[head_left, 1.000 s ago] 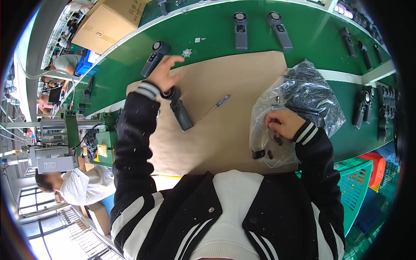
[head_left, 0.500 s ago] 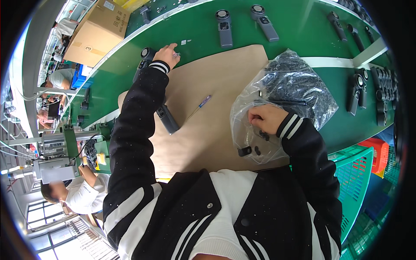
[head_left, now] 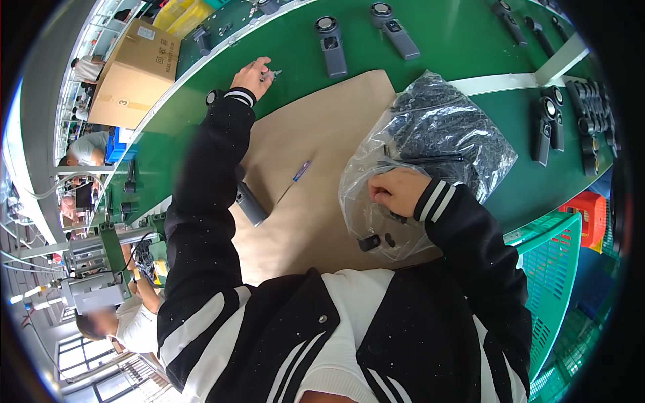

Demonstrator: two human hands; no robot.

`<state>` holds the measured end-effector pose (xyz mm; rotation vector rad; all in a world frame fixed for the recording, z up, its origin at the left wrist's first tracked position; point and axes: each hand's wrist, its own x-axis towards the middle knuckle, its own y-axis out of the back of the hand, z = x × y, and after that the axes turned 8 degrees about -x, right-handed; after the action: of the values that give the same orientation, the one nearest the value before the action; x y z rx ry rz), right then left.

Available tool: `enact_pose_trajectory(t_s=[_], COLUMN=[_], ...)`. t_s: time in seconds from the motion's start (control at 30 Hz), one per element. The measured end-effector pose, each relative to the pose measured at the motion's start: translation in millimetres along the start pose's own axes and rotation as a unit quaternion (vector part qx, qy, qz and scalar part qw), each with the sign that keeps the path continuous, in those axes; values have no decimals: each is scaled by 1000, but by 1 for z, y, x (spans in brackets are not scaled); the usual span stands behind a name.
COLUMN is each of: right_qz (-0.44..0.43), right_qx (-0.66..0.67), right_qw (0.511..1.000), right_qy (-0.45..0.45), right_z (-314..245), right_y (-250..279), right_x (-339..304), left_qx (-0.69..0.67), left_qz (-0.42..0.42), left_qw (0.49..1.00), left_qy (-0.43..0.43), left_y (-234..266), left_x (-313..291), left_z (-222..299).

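My left hand (head_left: 252,78) reaches to the far left of the green table, beyond the brown sheet (head_left: 329,121). Its bent fingers close over small pale pieces (head_left: 270,75), too small to name. My right hand (head_left: 401,192) is over the mouth of a clear plastic bag (head_left: 356,181), fingers curled together; what they pinch is hidden. Black parts (head_left: 437,111) fill the bag's far side. Nearer me, a short black cylinder (head_left: 369,242) and a small black piece (head_left: 390,240) show by the plastic. Between my arms lie a thin screwdriver (head_left: 302,172) and a grey handle (head_left: 251,205), partly under my left sleeve.
Two grey round-headed handheld devices (head_left: 332,50) (head_left: 396,33) lie at the back. More stand at the right (head_left: 544,131), by a white post (head_left: 564,60). A green basket (head_left: 547,269) and red crate (head_left: 586,218) sit lower right. A cardboard box (head_left: 134,74) and a person (head_left: 127,326) are leftward.
My left hand has shifted slightly up and left, its fingers now over the pale pieces. My right hand stays curled at the bag. The whole view has shifted a little.
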<state>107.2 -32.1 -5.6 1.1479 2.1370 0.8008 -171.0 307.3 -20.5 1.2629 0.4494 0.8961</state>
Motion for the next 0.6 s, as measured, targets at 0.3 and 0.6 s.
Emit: enact_pose_trajectory(t_s=[0.3, 0.6], right_qz=[9, 12], right_qx=[1, 2], right_qw=[1000, 1000], right_qy=[-8, -13], right_z=[1, -1], right_y=[0, 1], right_x=[-1, -2], left_qx=[-29, -26], left_qz=[-93, -111], left_qw=[995, 992], left_qy=[29, 44], left_y=[-5, -9], left_x=[28, 32], left_z=[4, 16])
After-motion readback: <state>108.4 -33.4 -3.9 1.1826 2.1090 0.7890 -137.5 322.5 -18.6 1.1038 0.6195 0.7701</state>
